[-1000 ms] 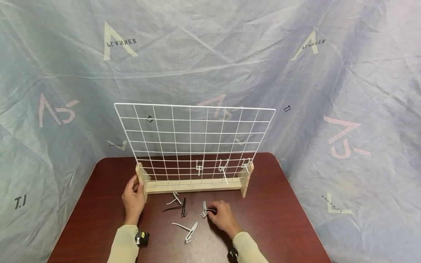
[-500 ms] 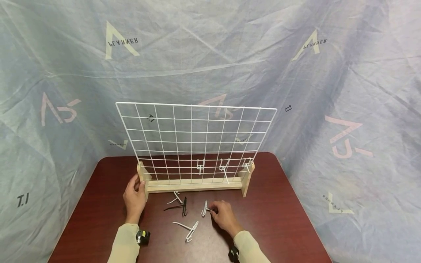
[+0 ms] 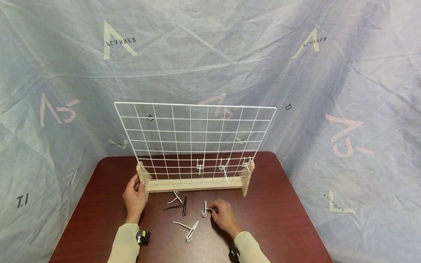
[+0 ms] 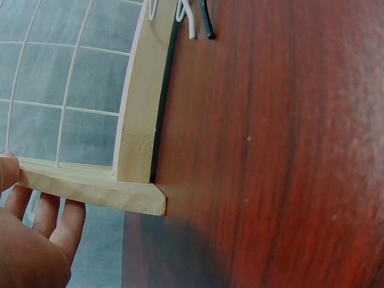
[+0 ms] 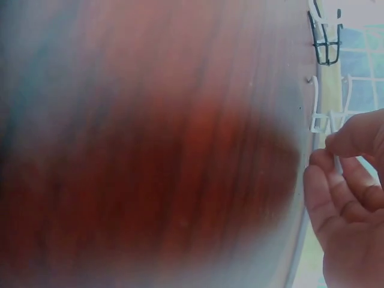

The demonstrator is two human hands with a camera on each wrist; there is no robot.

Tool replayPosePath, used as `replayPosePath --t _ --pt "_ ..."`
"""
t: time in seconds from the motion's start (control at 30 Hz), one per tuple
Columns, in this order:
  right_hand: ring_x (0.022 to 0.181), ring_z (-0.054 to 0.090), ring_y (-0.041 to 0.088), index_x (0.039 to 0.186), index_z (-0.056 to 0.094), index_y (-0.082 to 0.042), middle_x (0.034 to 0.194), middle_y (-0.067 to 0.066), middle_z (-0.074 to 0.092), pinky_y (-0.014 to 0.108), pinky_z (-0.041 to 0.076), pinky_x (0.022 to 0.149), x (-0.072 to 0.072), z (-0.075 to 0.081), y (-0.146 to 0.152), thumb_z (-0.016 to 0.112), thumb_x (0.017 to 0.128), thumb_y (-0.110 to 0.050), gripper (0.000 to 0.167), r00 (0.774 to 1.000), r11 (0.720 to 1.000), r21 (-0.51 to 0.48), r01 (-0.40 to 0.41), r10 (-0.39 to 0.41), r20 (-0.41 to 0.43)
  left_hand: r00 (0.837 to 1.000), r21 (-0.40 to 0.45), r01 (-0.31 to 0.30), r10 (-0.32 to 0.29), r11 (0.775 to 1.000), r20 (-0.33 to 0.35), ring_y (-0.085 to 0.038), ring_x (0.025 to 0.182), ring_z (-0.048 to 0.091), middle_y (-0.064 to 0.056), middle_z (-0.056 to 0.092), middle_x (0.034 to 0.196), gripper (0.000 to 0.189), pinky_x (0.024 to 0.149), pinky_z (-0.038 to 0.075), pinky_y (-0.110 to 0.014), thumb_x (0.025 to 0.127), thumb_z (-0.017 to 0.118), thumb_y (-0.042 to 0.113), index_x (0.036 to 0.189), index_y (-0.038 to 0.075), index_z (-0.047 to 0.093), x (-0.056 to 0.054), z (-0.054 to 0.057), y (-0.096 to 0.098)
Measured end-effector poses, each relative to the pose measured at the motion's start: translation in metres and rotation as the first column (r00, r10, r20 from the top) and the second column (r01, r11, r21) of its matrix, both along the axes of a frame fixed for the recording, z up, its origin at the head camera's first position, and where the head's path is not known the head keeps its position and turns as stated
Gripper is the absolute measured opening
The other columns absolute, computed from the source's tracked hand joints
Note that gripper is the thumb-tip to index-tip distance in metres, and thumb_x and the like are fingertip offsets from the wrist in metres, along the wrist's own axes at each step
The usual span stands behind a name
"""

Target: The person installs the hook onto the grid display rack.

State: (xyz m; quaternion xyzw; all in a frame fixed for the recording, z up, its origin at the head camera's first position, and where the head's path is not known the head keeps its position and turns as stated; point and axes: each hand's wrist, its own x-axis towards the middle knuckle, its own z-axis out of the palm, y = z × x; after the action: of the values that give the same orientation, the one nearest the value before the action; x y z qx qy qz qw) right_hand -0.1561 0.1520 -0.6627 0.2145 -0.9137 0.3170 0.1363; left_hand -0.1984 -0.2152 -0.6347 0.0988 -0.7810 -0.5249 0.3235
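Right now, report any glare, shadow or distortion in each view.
Head: mostly clear, dark shadow beside the right grip; left wrist: pale sheen on the table at right, soft shadow at the bottom, lines of the wire grid slightly bowed; right wrist: hazy, washed out at upper right, the table blurred.

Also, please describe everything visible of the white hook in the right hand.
This white hook looks like coated wire: two prongs, a small frame and one stem. The right hand pinches the stem. It is in front of the grid, not hung on it; whether it touches the table is unclear.
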Motion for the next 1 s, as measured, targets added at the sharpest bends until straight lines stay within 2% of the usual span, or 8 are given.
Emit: replayPosePath --t 0.27,0.5,0.77,1.0 --pt "0.075 0.067 0.01 0.091 0.079 -0.009 0.084 -0.002 0.073 0.022 0.054 0.068 0.0017 0.0036 -0.0038 0.079 0.079 0.007 0.02 0.999 0.995 -0.094 0.034 -0.032 0.018 1.0 0.013 -0.006 0.006 1.0 0.005 0.014 0.099 0.058 -0.024 0.072 0.129 0.039 0.079 0.04 0.001 0.101 0.069 0.005 0.141 0.004 0.066 -0.0014 -0.0021 -0.0008" --pt "0.075 0.067 0.004 0.093 0.079 -0.008 0.087 -0.002 0.077 0.02 0.056 0.067 0.002 0.0037 -0.0071 0.08 0.08 0.006 0.02 0.997 0.985 -0.153 0.077 -0.075 0.02 1.0 0.015 -0.004 0.004 1.0 0.02 0.017 0.1 0.056 -0.025 0.071 0.13 0.04 0.079 0.04 0.001 0.102 0.068 0.005 0.143 0.005 0.065 -0.0013 -0.0028 -0.0003" --pt "0.07 0.067 -0.001 0.1 0.079 -0.003 0.085 -0.001 0.078 0.014 0.055 0.061 0.0032 0.0063 -0.0071 0.081 0.085 0.004 0.018 0.996 0.964 -0.258 0.067 -0.048 0.078 1.0 0.019 -0.01 0.01 1.0 0.005 0.015 0.1 0.058 -0.025 0.071 0.129 0.04 0.079 0.041 0.001 0.102 0.069 0.004 0.142 0.004 0.065 -0.0015 -0.0044 0.0001" --pt "0.07 0.068 0.0 0.101 0.079 -0.004 0.085 0.0 0.078 0.014 0.057 0.063 0.004 0.0096 -0.0082 0.082 0.086 0.002 0.016 0.995 0.957 -0.282 0.066 -0.041 0.094 1.0 0.005 -0.008 0.008 1.0 -0.005 0.013 0.101 0.057 -0.025 0.071 0.129 0.041 0.08 0.04 0.001 0.102 0.068 0.006 0.143 0.006 0.065 -0.0011 -0.0029 0.0006"
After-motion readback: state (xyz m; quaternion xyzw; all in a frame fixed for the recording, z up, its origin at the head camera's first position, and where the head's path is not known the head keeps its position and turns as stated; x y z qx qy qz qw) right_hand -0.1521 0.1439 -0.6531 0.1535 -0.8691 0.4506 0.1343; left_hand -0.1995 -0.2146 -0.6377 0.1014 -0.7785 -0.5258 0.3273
